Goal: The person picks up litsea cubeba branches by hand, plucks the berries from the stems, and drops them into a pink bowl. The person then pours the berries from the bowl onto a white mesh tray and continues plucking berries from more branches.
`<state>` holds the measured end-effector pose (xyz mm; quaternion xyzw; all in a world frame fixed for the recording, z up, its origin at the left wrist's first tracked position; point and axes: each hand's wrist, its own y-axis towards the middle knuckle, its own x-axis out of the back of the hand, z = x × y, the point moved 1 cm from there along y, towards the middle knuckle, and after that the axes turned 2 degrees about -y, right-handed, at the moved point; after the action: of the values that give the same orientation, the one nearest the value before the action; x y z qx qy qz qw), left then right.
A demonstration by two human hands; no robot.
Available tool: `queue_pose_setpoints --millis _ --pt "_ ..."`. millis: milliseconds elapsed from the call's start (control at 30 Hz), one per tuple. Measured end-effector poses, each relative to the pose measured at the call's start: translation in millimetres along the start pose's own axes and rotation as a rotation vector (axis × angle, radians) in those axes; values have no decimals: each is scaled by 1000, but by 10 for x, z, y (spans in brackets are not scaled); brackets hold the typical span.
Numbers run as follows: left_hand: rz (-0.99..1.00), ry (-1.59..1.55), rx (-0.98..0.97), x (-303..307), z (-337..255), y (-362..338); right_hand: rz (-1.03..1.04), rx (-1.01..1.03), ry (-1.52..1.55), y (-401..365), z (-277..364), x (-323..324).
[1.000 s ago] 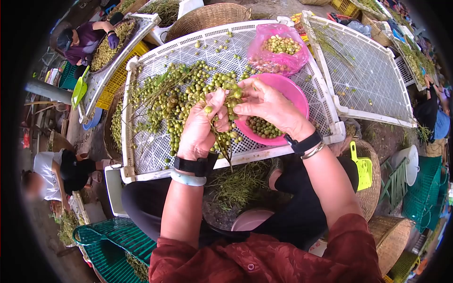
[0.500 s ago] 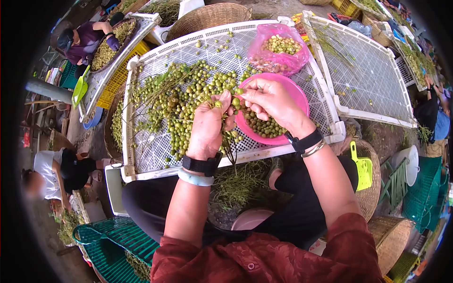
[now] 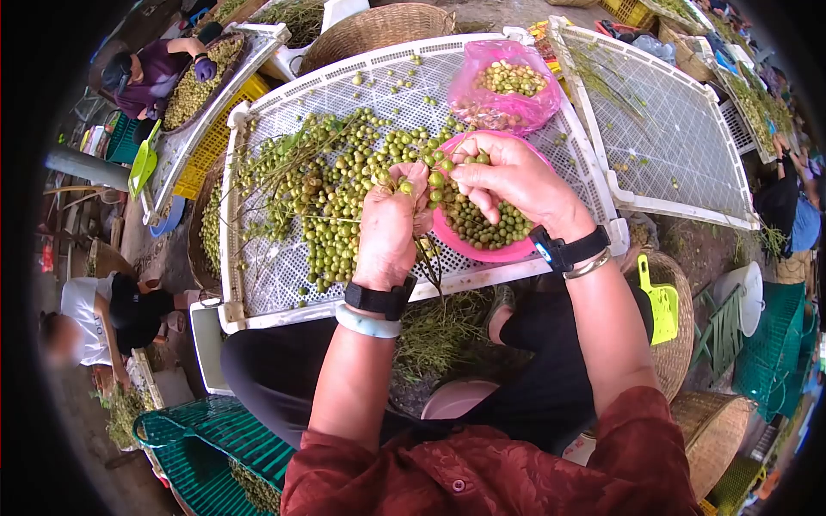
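My left hand [image 3: 391,224] is closed round a fruit sprig, whose thin stems [image 3: 428,262] stick out below the fist. Round green fruits [image 3: 437,181] on it show between my two hands. My right hand [image 3: 529,182] is curled beside them, with a green fruit [image 3: 483,158] at its thumb and fingertips. Beneath the right hand is a pink bowl [image 3: 471,250] with many loose fruits in it. To the left, a heap of green and yellowish fruits [image 3: 331,245] with twigs lies on a white mesh tray [image 3: 280,291].
A pink plastic bag [image 3: 469,99] of paler fruits sits behind the bowl. Another white mesh tray [image 3: 662,129] stands at right. A wicker basket [image 3: 379,34] is behind. Stripped stems [image 3: 439,335] lie on the ground below. Another person [image 3: 151,73] handles fruit at upper left.
My right hand has shifted slightly right and its fingers have opened a little round the fruit. My left hand has moved slightly right, still holding the sprig.
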<state>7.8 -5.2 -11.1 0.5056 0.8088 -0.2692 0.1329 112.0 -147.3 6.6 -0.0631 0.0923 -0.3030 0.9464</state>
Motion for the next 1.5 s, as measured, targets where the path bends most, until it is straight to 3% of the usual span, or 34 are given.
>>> queue_pose_setpoints --millis 133,233,333,567,667,700,800,933,1067,1133,1267,1400,1433,1500 --pt "-68 74 -6 -38 -1 -21 49 -77 -177 -20 62 10" --pt "-132 37 -2 -58 -28 -33 -28 -61 69 -45 11 -6" --pt "-123 -25 1 20 -71 -45 -100 7 -80 -38 46 85" --pt "-65 60 7 -8 -70 -55 -34 91 93 8 -122 83" --pt "-54 230 -64 -34 -40 -48 -263 242 48 -18 33 -121" --pt "-60 288 -91 -38 -46 -59 -404 443 -84 31 83 -150" --pt "-85 391 -152 -44 1 -33 -488 490 -8 -38 290 -170" --pt "-96 435 -231 -79 35 -33 -244 120 219 -17 130 -85" --pt "-211 237 -239 -60 -33 -32 -90 152 387 -53 75 -7" --pt "-253 150 -290 -73 -69 -16 -17 132 331 -58 42 10" --pt "-83 111 -508 -87 -31 17 -4 119 247 -61 -8 -30" --pt "23 385 -497 -207 -39 -102 -126 114 175 -71 45 -145" --pt "-10 383 -534 -175 63 -51 -178 107 142 -70 55 -169" --pt "-80 729 -688 -132 80 -55 -189 74 67 -40 43 -192"
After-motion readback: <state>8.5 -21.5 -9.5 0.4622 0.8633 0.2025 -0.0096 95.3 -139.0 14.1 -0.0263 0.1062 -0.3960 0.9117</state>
